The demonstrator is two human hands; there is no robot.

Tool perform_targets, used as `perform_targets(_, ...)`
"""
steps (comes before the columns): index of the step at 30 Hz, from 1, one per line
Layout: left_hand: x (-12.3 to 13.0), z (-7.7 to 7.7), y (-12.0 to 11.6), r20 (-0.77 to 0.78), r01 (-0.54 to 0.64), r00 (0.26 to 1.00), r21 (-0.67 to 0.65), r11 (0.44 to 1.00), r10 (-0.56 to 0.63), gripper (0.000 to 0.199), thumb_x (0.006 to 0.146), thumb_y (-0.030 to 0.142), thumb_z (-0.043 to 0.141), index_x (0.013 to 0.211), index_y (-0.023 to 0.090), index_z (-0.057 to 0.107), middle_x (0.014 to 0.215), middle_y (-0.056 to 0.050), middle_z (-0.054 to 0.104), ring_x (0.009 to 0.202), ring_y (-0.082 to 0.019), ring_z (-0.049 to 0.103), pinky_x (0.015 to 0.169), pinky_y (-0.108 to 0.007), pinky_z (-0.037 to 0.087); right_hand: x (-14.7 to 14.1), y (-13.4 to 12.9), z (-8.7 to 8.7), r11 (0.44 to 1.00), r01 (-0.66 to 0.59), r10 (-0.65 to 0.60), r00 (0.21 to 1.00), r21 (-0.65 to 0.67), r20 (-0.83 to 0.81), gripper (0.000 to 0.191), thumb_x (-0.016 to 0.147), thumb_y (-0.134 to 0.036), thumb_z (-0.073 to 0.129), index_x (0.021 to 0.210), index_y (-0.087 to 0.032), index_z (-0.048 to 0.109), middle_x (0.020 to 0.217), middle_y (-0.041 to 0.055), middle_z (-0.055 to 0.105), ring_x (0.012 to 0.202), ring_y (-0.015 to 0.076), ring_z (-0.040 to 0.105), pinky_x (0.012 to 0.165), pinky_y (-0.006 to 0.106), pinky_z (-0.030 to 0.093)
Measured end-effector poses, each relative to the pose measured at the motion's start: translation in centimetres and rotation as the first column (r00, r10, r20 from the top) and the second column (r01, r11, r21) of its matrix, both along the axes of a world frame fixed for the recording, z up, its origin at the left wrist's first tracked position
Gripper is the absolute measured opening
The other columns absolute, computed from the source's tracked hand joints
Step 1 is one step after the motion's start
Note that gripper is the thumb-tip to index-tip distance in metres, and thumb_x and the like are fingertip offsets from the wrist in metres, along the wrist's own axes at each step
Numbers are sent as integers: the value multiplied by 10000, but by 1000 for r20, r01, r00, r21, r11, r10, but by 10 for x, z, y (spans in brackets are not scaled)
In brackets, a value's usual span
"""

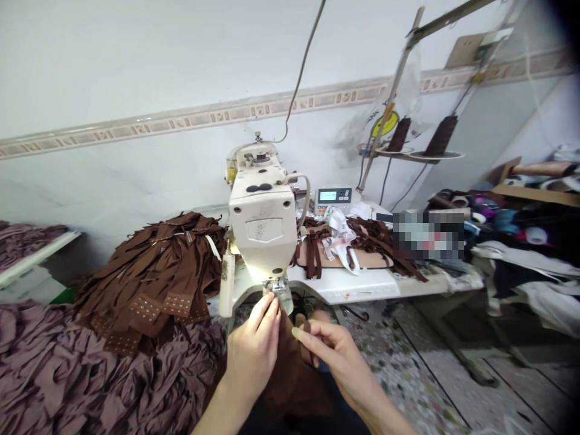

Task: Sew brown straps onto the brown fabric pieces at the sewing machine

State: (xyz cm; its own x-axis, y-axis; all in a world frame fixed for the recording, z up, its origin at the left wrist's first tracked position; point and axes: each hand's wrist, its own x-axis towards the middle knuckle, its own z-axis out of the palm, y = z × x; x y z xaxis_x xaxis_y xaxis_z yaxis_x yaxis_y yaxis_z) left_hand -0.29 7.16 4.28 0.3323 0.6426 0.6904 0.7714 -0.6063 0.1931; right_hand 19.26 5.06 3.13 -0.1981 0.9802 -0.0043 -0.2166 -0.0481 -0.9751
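Just on the near side of the sewing machine (263, 211), your brown cloth (294, 377) runs between your two hands, its narrow far end close to the presser foot (277, 286). Your left hand (254, 338) is on the cloth's left, fingertips gathered beside that far end; whether this grip pinches the fabric you cannot tell, as the hand hides it. Your right hand (334, 345) is on the right, a little nearer, its grip pinching the cloth's right edge between thumb and fingers. Most of the cloth spreads nearer to you than either grip. Left of the machine, brown pieces (167, 266) are heaped beside mauve fabric (136, 386); right of it, brown straps (313, 257) lie on the tabletop (362, 293).
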Motion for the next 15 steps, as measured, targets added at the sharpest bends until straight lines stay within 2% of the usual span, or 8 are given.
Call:
perform_targets(3,1,-3,-1,54,-22,998,3,1000,22,377,1065,122,564,1415,191,684,1415,-135,732,1190,-226,781,1001,-273,643,-3,-3,0,999,-49,49,999,1,16,523,907,-604,821,667,-169,658,680,-2,604,590,112,490,551,250,349)
perform_targets(7,-2,5,7,64,86,995,-48,995,-83,348,1078,144,540,1383,163,707,1279,-160,756,1150,-231,779,965,-298,653,-8,-8,-6,999,-18,16,999,-48,-36,533,870,-600,857,648,-170,631,666,-8,577,586,110,480,536,242,341)
perform_targets(10,-4,11,13,19,144,989,-68,987,-143,355,1082,156,539,1401,164,696,1275,-150,762,1165,-231,767,985,-310,646,-8,-9,-9,994,10,-21,995,-107,-102,541,857,-599,867,648,-172,608,631,-16,547,580,106,449,532,234,328)
perform_targets(15,-5,7,15,-24,84,996,-29,996,-84,366,1095,202,544,1437,179,671,1337,-124,765,1189,-233,766,1013,-324,643,-8,-6,-8,991,29,-43,994,-132,-102,545,841,-605,876,648,-167,614,615,-12,556,558,98,438,521,230,309)
